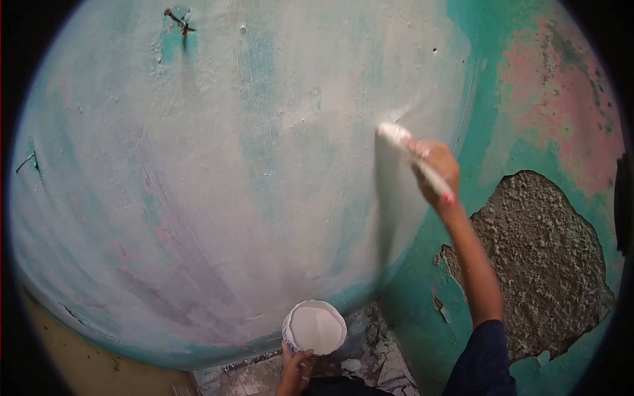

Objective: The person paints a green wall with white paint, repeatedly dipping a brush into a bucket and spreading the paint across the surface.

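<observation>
My right hand (437,168) is closed round the handle of a paintbrush (394,132), whose white-coated bristles are against the wall (317,165). The wall shows thin white paint over streaks of teal and faint purple. Low in the view, my left hand (295,369) holds a round tub (316,328) of white paint by its near side, with the fingers at its rim. The tub is below the brush and to its left.
A teal side wall (422,317) at the right has a large patch of bare rough plaster (541,264). Nails (178,21) and a bent wire (28,162) stick out of the painted wall. Flakes and debris (380,356) lie on the floor below.
</observation>
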Demonstrator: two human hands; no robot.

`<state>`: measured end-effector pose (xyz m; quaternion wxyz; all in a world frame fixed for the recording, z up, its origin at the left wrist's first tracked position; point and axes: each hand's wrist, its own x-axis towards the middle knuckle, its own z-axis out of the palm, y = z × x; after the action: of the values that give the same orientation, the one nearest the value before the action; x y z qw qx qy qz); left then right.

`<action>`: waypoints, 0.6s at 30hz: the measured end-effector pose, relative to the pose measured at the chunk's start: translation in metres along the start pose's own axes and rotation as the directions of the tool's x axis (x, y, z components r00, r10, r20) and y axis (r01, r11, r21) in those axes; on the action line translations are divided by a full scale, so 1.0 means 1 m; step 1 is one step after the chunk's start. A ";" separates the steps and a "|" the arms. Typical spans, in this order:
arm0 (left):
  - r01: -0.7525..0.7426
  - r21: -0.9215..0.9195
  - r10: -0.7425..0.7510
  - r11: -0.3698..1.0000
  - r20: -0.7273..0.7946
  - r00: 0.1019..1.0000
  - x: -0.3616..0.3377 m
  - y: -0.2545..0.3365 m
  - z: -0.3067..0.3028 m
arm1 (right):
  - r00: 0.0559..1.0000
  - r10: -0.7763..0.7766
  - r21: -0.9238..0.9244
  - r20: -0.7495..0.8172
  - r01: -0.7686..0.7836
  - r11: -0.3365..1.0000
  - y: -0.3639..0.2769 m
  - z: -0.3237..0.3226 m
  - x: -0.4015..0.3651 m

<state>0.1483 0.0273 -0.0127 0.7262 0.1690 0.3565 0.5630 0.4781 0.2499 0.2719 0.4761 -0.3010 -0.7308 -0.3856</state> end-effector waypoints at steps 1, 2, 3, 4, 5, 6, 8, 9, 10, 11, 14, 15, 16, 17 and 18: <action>-0.011 0.004 0.011 1.000 -0.005 1.000 0.000 0.000 -0.004 | 0.998 0.004 0.005 0.059 -0.005 1.000 -0.010 0.006 -0.028; -0.005 0.005 0.005 1.000 -0.020 1.000 -0.004 -0.001 -0.008 | 0.996 0.051 0.081 0.079 -0.057 0.995 -0.023 0.017 -0.065; -0.026 -0.016 0.025 1.000 -0.011 1.000 -0.005 0.003 -0.005 | 0.989 0.031 0.094 0.147 -0.045 0.995 -0.035 0.025 -0.103; -0.046 -0.035 0.046 0.998 -0.002 0.999 -0.006 0.006 -0.005 | 0.965 0.086 0.107 0.250 -0.115 0.988 -0.050 0.030 -0.142; -0.011 0.015 0.011 1.000 -0.049 0.999 -0.009 0.008 -0.008 | 0.950 0.136 0.164 0.282 -0.187 0.969 -0.066 0.035 -0.173; -0.010 0.016 0.011 1.000 -0.055 0.998 -0.009 0.008 -0.009 | 0.920 0.204 0.226 0.334 -0.289 0.930 -0.081 0.036 -0.196; -0.016 -0.015 0.015 1.000 -0.066 0.998 -0.008 0.007 -0.012 | 0.892 0.210 0.234 0.399 -0.320 0.918 -0.090 0.040 -0.228; -0.015 -0.011 0.014 1.000 -0.074 0.997 -0.009 0.007 -0.011 | 0.871 0.140 0.285 0.470 -0.300 0.911 -0.092 0.040 -0.233; -0.008 0.000 0.008 1.000 -0.074 0.997 -0.010 0.008 -0.010 | 0.844 0.067 0.335 0.533 -0.284 0.898 -0.094 0.038 -0.238; -0.004 0.011 0.005 1.000 -0.068 0.998 -0.008 0.010 -0.009 | 0.816 0.040 0.345 0.576 -0.287 0.894 -0.086 0.037 -0.240; 0.033 0.056 -0.030 0.998 -0.053 0.998 -0.007 0.012 -0.010 | 0.796 0.091 0.424 0.599 -0.411 0.807 -0.059 0.034 -0.203; 0.033 0.056 -0.030 0.998 -0.054 0.998 -0.008 0.012 -0.009 | 0.828 0.087 0.357 0.554 -0.330 0.874 -0.048 0.031 -0.179; 0.026 0.040 -0.024 0.999 -0.043 0.999 -0.008 0.013 -0.007 | 0.857 0.075 0.280 0.510 -0.249 0.927 -0.038 0.025 -0.149; 0.019 0.028 -0.018 0.999 -0.033 0.999 -0.008 0.014 -0.005 | 0.905 0.050 0.199 0.422 -0.147 0.969 -0.031 0.016 -0.115; 0.018 0.030 -0.017 0.999 -0.034 0.999 -0.009 0.016 -0.004 | 0.943 0.011 0.107 0.332 -0.049 0.993 -0.024 0.008 -0.083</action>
<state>0.1339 0.0236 -0.0022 0.7224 0.1672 0.3787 0.5539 0.4854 0.2375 0.1861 0.3688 -0.3452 -0.8163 -0.2800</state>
